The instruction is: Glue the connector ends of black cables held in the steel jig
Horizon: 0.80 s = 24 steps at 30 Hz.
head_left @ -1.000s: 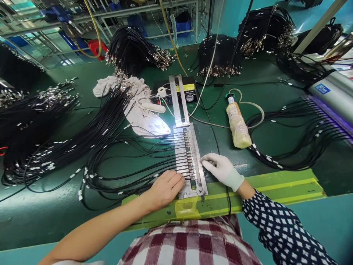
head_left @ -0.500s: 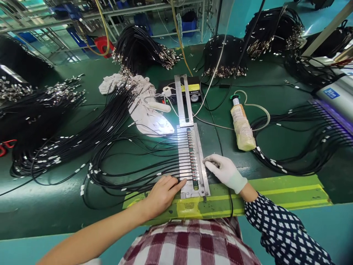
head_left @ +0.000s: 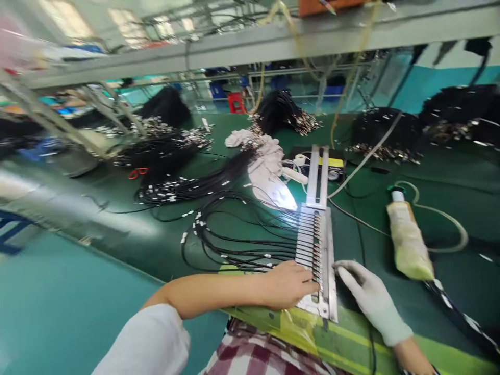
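Item: metal fixture plate (head_left: 312, 245), a long slotted comb lying flat on the green bench (head_left: 117, 219), its near end at the bench edge in front of me. A row of black cables (head_left: 242, 245) enters its slots from the left side, each laid crosswise.

My left hand (head_left: 287, 285), bare: resting palm down on the near left part of the fixture, fingers loosely together and laid over the cable ends, gripping nothing that I can make out.

My right hand (head_left: 373, 299), in a white glove: just right of the fixture, forefinger stretched out to touch its right rail, other fingers curled in; it holds nothing.

Beyond the fixture, in line with it: a second slotted metal strip (head_left: 318, 174), its far end over a small black controller box (head_left: 332, 164).

Left of that strip: a white cloth (head_left: 265, 161), crumpled, with a bright light patch at its near end.

Right of the fixture, well apart: a wrapped yellowish bottle (head_left: 408, 239), lying on its side, a thin tube looping from its cap.

Far side of the bench, beyond the fixture: heaped cable bundles (head_left: 281, 109) with metal tips.

Under the fixture's near end: yellow-green tape strip (head_left: 351, 338) along the bench edge.

The view is motion-blurred; finer detail cannot be told.
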Tool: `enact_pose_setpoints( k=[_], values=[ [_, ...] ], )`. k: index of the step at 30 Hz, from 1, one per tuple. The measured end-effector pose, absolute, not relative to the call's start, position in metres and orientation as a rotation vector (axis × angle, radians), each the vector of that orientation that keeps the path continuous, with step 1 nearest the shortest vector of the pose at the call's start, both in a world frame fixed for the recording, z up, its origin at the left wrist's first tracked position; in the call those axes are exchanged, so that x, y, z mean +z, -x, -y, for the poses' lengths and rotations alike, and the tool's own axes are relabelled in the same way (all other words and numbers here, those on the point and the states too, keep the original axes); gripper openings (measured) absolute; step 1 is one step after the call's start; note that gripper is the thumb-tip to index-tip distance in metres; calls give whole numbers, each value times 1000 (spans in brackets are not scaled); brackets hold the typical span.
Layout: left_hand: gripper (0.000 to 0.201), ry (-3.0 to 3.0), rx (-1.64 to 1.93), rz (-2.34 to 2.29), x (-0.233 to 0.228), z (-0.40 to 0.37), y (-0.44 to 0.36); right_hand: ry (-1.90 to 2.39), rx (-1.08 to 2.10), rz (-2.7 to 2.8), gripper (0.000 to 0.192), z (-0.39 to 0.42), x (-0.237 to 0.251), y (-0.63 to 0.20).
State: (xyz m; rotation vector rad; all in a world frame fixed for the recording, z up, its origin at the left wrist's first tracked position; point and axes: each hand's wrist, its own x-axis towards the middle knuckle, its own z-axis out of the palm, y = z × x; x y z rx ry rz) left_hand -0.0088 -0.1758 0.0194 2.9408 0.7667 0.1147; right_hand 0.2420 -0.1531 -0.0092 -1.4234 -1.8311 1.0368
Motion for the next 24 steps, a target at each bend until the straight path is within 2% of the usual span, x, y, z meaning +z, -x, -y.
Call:
enact_pose_setpoints(
  k=[8, 15, 24],
  values=[
    [25, -3065, 246, -800, 18, 182, 13, 1432, 963, 1856, 43, 143, -18, -248],
    [19, -3029, 160, -786, 16, 178, 10, 1411, 990, 1827, 44, 143, -18, -245],
    [18, -2843, 194, -843, 12, 178, 9, 1386, 1063, 1841, 30, 158, -3, -239]
  ],
)
